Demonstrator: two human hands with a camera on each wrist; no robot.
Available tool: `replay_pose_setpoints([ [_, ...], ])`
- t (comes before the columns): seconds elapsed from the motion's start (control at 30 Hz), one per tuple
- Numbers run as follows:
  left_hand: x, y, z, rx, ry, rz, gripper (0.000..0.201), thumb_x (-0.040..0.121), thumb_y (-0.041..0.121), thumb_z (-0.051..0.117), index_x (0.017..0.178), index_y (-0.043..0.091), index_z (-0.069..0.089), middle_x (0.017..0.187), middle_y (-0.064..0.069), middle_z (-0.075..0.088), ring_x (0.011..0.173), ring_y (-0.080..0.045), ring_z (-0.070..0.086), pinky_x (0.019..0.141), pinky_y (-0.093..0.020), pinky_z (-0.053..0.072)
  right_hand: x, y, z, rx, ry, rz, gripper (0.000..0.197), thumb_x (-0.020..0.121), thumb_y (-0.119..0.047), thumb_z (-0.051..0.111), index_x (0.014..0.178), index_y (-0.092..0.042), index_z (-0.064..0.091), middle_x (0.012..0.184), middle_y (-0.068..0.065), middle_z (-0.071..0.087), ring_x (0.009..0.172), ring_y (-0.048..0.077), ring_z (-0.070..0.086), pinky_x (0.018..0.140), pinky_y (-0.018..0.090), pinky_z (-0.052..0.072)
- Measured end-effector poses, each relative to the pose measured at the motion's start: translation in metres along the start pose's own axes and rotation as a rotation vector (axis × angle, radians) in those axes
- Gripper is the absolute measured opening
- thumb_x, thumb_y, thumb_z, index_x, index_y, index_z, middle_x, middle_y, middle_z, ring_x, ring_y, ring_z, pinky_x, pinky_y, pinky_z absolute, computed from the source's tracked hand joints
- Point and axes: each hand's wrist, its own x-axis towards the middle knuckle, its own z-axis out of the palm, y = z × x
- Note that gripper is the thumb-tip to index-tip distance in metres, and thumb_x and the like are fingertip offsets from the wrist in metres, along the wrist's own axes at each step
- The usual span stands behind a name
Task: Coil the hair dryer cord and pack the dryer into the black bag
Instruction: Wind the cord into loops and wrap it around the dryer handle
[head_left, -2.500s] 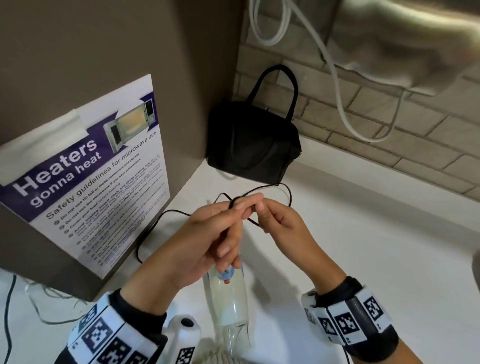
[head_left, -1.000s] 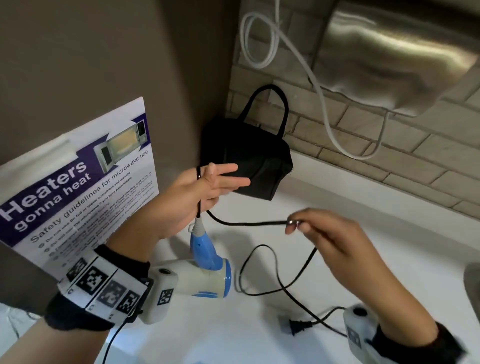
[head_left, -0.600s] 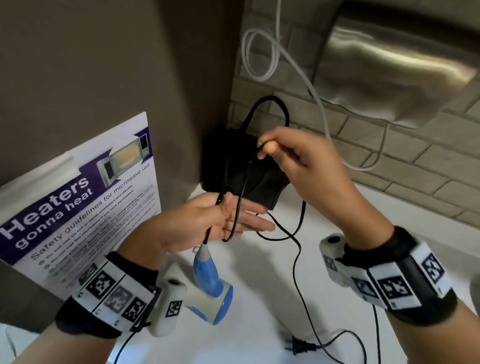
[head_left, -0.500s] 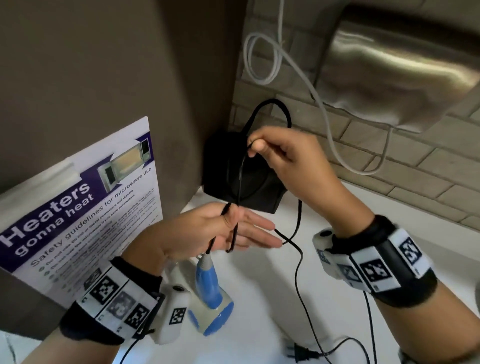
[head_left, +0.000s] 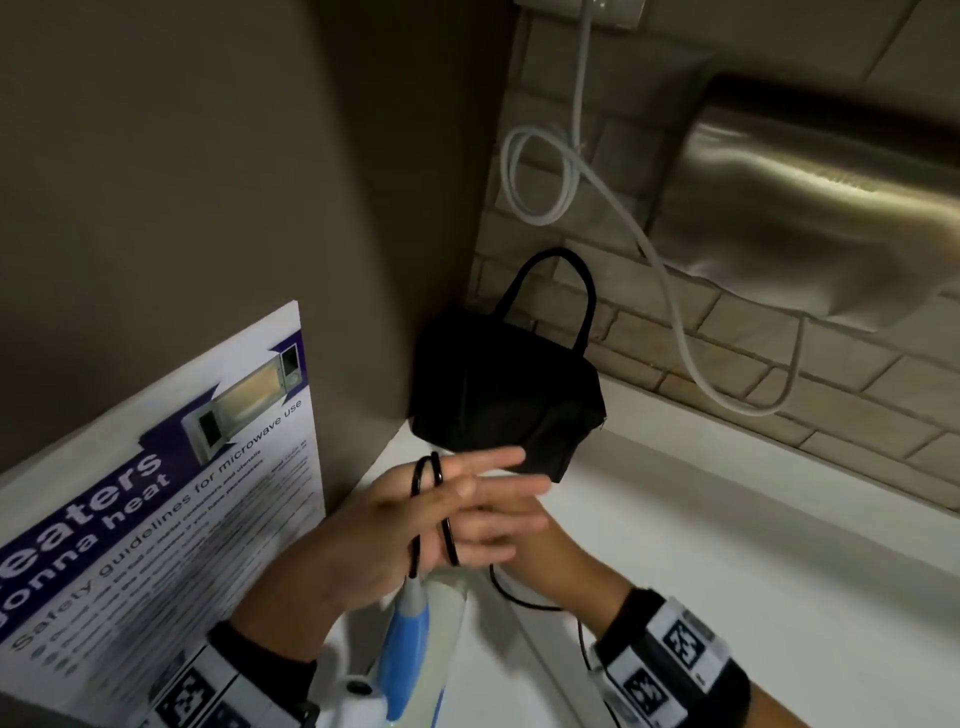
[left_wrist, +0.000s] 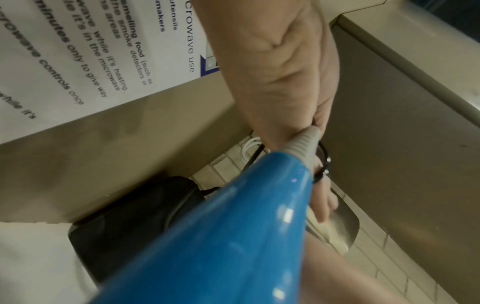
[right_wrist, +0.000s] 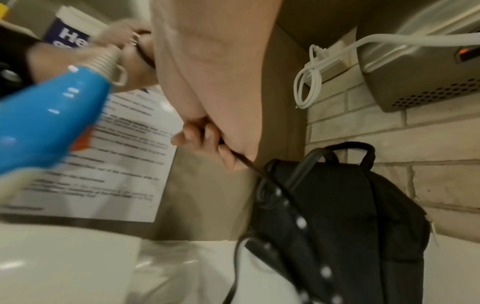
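Observation:
My left hand (head_left: 498, 493) is held out with straight fingers, and the black cord (head_left: 449, 540) is wound twice around it. In the left wrist view its thumb (left_wrist: 320, 117) presses the cord at the grey strain relief. The blue and white hair dryer (head_left: 405, 639) hangs from the cord below that hand, blue handle (left_wrist: 233, 236) uppermost. My right hand (head_left: 524, 545) sits just under the left hand's fingers. The right wrist view shows its curled fingers (right_wrist: 207, 142) pinching the cord (right_wrist: 244, 160), which trails down to the counter. The black bag (head_left: 504, 400) stands in the corner behind the hands.
A microwave safety poster (head_left: 156, 493) leans on the brown panel at the left. A steel hand dryer (head_left: 805, 218) is mounted on the brick wall at the right, with a white cable (head_left: 675, 322) looping beneath it. The white counter (head_left: 727, 545) stretches to the right.
My right hand has come down from in front of the bag to beneath the left hand, laying another turn of cord round it. The dryer still hangs from the left hand.

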Motion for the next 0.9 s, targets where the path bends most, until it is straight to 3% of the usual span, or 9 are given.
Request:
replay_pose_setpoints([
  [0.03, 0.003, 0.0, -0.003, -0.02, 0.032, 0.034, 0.037, 0.1, 0.018, 0.039, 0.136, 0.011, 0.045, 0.135, -0.014, 0.058, 0.121, -0.037, 0.056, 0.1, -0.048, 0.047, -0.005, 0.003, 0.005, 0.011, 0.067, 0.157, 0.05, 0.1, -0.012, 0.021, 0.11, -0.043, 0.06, 0.125, -0.014, 0.061, 0.133, -0.009, 0.033, 0.102, 0.012, 0.035],
  [0.07, 0.005, -0.001, -0.005, -0.042, 0.056, 0.063, 0.039, 0.099, 0.017, 0.037, 0.137, 0.012, 0.044, 0.136, -0.013, 0.057, 0.122, -0.037, 0.055, 0.1, -0.048, 0.046, -0.01, 0.004, 0.011, 0.011, 0.088, -0.03, 0.038, 0.099, -0.017, 0.028, 0.106, -0.035, 0.06, 0.119, -0.01, 0.065, 0.119, -0.01, 0.048, 0.095, 0.017, 0.042],
  [0.17, 0.011, -0.003, -0.012, -0.101, 0.106, 0.12, 0.041, 0.098, 0.018, 0.034, 0.138, 0.015, 0.042, 0.139, -0.009, 0.054, 0.125, -0.035, 0.053, 0.101, -0.045, 0.045, -0.034, 0.017, 0.0, 0.351, -0.224, -0.057, 0.019, 0.097, -0.018, 0.045, 0.091, -0.024, 0.062, 0.086, -0.026, 0.064, 0.082, -0.011, 0.057, 0.078, 0.013, 0.042],
  [0.23, 0.014, -0.005, -0.014, -0.116, 0.153, 0.144, 0.044, 0.095, 0.026, 0.049, 0.138, 0.016, 0.044, 0.14, -0.007, 0.054, 0.125, -0.034, 0.053, 0.1, -0.044, 0.047, -0.05, 0.019, -0.007, 0.426, -0.25, -0.029, 0.016, 0.098, -0.023, 0.045, 0.091, -0.027, 0.059, 0.082, -0.023, 0.063, 0.078, -0.006, 0.058, 0.074, 0.012, 0.042],
  [0.33, 0.019, -0.005, -0.015, -0.146, 0.233, 0.176, 0.067, 0.08, 0.037, 0.071, 0.137, 0.015, 0.044, 0.137, -0.006, 0.057, 0.123, -0.032, 0.056, 0.099, -0.045, 0.047, -0.071, 0.011, -0.019, 0.309, -0.298, -0.078, 0.033, 0.092, -0.048, 0.029, 0.096, -0.027, 0.053, 0.091, -0.004, 0.066, 0.084, 0.013, 0.06, 0.077, 0.027, 0.048],
  [0.5, 0.02, -0.005, -0.014, 0.018, 0.329, 0.189, 0.045, 0.093, 0.026, 0.04, 0.136, 0.016, 0.045, 0.135, 0.0, 0.059, 0.119, -0.026, 0.06, 0.106, -0.047, 0.039, -0.09, 0.006, -0.061, 0.263, -0.227, -0.061, 0.013, 0.089, -0.04, 0.036, 0.097, -0.039, 0.046, 0.098, -0.013, 0.056, 0.078, -0.002, 0.047, 0.066, 0.003, 0.035],
  [0.67, 0.015, -0.002, -0.001, 0.126, 0.181, 0.093, 0.044, 0.095, 0.027, 0.036, 0.134, 0.011, 0.046, 0.13, -0.006, 0.063, 0.116, -0.028, 0.062, 0.103, -0.044, 0.045, -0.071, -0.004, -0.111, 0.121, 0.037, -0.077, 0.026, 0.095, -0.052, 0.032, 0.094, -0.037, 0.053, 0.076, -0.009, 0.057, 0.063, 0.012, 0.056, 0.055, 0.029, 0.05],
  [0.8, 0.012, -0.003, 0.012, 0.039, 0.01, -0.008, 0.04, 0.1, 0.026, 0.03, 0.125, 0.003, 0.052, 0.108, -0.008, 0.072, 0.107, -0.028, 0.066, 0.092, -0.03, 0.05, -0.039, -0.008, -0.132, -0.017, 0.141, -0.114, 0.018, 0.088, -0.034, 0.043, 0.093, -0.034, 0.06, 0.075, -0.007, 0.054, 0.062, 0.018, 0.057, 0.047, 0.034, 0.048],
  [0.9, 0.01, -0.001, 0.016, 0.03, -0.083, -0.052, 0.046, 0.097, 0.037, 0.035, 0.121, 0.004, 0.058, 0.115, -0.017, 0.068, 0.11, -0.036, 0.063, 0.101, -0.04, 0.045, -0.015, -0.004, -0.13, -0.035, 0.169, -0.131, 0.019, 0.086, -0.032, 0.042, 0.088, -0.03, 0.061, 0.077, -0.005, 0.056, 0.064, 0.018, 0.058, 0.048, 0.038, 0.049],
])
